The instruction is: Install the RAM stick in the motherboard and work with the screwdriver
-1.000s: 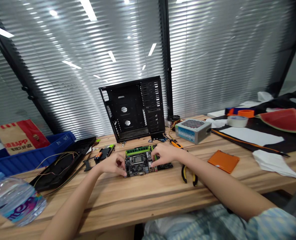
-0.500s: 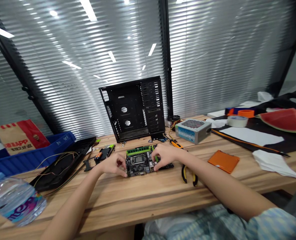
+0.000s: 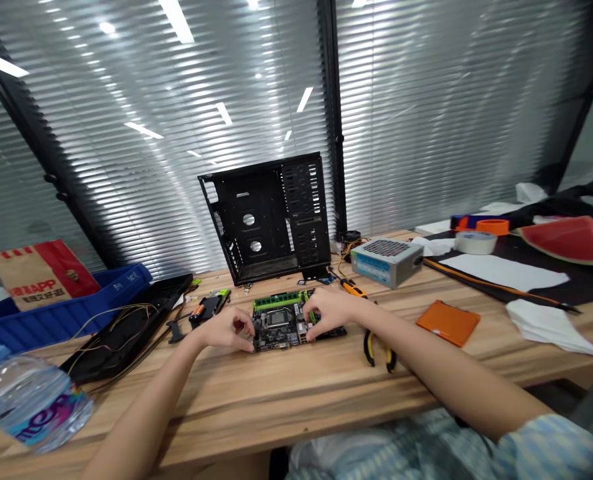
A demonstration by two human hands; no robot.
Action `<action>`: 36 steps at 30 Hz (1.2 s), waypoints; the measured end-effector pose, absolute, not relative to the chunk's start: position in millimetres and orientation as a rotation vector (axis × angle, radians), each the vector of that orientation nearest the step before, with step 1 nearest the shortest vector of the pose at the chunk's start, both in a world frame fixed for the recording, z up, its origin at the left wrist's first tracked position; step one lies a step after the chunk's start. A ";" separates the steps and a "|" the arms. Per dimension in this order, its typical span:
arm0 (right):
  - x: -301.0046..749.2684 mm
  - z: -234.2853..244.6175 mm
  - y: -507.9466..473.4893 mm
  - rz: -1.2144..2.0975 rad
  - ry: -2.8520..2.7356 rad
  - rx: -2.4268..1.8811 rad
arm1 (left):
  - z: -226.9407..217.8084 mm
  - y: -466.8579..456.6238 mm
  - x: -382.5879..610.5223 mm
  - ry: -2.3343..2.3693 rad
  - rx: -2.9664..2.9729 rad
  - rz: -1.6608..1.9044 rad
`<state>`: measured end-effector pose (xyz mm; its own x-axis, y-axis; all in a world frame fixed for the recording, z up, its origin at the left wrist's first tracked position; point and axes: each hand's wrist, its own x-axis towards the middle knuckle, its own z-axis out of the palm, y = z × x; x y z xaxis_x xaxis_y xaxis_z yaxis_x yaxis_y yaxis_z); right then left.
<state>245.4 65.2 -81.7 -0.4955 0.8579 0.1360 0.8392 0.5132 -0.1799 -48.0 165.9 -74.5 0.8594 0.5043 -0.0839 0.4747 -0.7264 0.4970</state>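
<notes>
A motherboard lies on the wooden table in front of me, its processor socket showing and a green memory stick along its far edge. My left hand grips the board's left edge near the front corner, thumb and fingers curled. On the other side my right hand is closed round the right part of the board, thumb at the port blocks and fingers farther back. Some of the board's right side is hidden by that hand. Pliers with yellow-black handles lie under my right forearm.
Behind the board stands a black computer case. A power supply, an orange screwdriver and an orange panel lie to the right. On the left are a blue bin, a black panel and a water bottle.
Almost nothing differs. The motherboard's front edge and both hands' fingertips sit very slightly farther from me; both hands keep their hold.
</notes>
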 end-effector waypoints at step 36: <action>244.7 -87.6 67.8 0.137 -2.585 -1.327 | -72.4 160.0 -44.1 0.712 2.452 0.106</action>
